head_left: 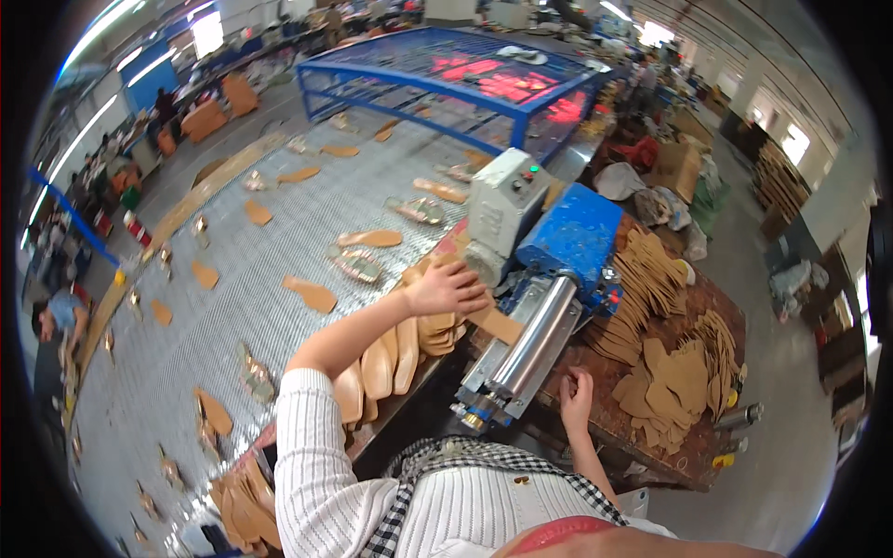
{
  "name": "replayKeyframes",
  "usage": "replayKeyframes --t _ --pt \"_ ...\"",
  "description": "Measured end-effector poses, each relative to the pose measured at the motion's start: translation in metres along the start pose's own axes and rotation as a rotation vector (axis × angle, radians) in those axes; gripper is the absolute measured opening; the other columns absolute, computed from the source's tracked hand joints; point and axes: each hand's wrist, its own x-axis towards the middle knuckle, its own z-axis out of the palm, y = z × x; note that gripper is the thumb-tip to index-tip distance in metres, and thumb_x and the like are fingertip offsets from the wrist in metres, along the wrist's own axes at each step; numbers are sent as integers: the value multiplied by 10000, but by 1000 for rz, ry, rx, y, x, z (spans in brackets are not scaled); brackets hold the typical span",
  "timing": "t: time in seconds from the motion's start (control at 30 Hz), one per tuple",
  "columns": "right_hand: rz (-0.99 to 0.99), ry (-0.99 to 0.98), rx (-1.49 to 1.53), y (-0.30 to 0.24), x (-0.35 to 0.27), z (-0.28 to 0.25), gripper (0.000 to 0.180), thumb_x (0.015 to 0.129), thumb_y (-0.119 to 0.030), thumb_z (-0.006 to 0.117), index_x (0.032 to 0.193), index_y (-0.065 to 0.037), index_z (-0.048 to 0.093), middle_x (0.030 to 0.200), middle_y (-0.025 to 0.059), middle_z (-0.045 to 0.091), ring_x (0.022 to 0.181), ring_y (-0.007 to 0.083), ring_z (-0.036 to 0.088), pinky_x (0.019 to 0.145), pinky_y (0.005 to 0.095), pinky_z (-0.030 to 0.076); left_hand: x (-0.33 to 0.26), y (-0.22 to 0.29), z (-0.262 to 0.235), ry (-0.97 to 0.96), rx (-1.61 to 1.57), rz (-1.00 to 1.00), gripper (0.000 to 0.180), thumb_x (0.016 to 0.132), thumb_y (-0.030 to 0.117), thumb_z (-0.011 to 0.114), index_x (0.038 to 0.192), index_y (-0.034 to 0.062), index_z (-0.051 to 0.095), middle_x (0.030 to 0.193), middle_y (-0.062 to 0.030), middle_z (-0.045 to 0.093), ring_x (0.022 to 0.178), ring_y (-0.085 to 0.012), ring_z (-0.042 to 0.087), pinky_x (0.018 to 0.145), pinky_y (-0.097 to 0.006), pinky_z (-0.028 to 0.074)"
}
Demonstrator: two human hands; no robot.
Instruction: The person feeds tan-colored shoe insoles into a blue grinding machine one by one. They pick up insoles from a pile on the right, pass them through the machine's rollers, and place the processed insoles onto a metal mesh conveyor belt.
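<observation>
My left hand [449,288] reaches across to the near side of a roller machine [549,321]. Its fingers lie stretched over one end of a tan insole [498,324], whose other end meets the shiny steel roller; the thumb is hidden. Lower down and to the right, my right hand [577,395] hovers by the machine's right side with its fingers curled in, and nothing shows in them. Beneath my left forearm, a row of stacked tan insoles [377,367] lines the edge. Brown insole pieces [665,381] are heaped on the worn table to the right.
A wide ribbed conveyor [270,242] carries loose insoles and clear-and-metallic shoe forms [358,263] on my left. Beyond it stands a blue metal frame [419,88]. The machine's control box [507,200] and blue housing [572,232] rise ahead. Bags and cartons [674,172] crowd the right.
</observation>
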Motion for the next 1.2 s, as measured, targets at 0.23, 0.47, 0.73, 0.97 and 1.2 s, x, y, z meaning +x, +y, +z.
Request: replayKeyframes --t 0.23,0.47,0.73,0.97,1.2 --pt "215 -62 190 48 -31 33 291 873 -107 499 1125 37 482 1067 115 521 927 161 496 775 274 424 -80 76 -17 -208 -756 -981 569 710 18 504 1246 180 399 1183 -81 512 1045 -275 516 808 -373 448" --pt "550 -78 383 44 -51 30 279 871 -116 499 1100 43 503 1031 99 553 873 160 517 783 277 417 -163 178 -141 833 -1561 -2782 646 650 -88 533 1246 66 338 1065 -142 502 1004 -277 506 797 -419 450" --pt "456 -119 231 84 -63 23 239 864 -113 513 1049 33 550 988 89 574 840 149 516 756 276 422 -502 114 -315 1617 -332 -2577 224 731 27 532 941 -28 480 911 -160 545 797 -292 563 599 -445 467" --pt "487 152 222 84 -89 8 212 878 -105 485 1019 45 535 956 89 555 876 170 512 800 287 403 -527 79 -255 1770 -611 -2543 309 864 134 411 1108 -53 442 1109 -166 524 903 -257 559 784 -395 493" --pt "407 -23 0 27 -31 15 254 867 -153 497 1039 21 564 910 72 624 813 148 573 707 264 450 -409 124 -88 1310 -1493 -2891 254 829 142 485 1037 17 562 1041 -90 604 979 -229 566 807 -362 486"
